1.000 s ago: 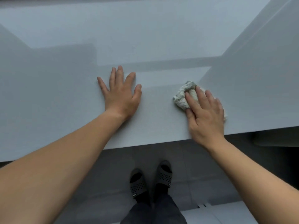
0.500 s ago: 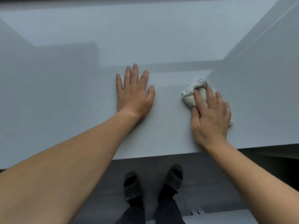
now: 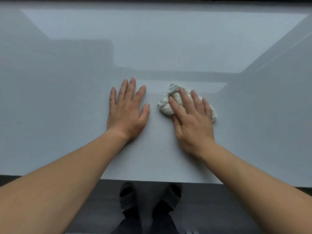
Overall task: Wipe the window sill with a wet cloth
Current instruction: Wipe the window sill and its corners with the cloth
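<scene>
Pale grey window sill [image 3: 70, 141] spans the view, its near edge above a dark floor [image 3: 211, 210]. Left hand [image 3: 126, 114] lies flat on the sill, fingers straight and spread, holding nothing. Right hand [image 3: 192, 122] presses on a crumpled white cloth [image 3: 166, 105], fingers extended over it, not curled round it. Cloth sits mid-sill, near the left thumb but apart from it. Dark perforated sandals [image 3: 128, 199] stand below the near edge.

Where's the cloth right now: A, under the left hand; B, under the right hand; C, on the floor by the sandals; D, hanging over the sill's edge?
B: the right hand presses the crumpled cloth onto the sill, while the left hand rests bare beside it.
</scene>
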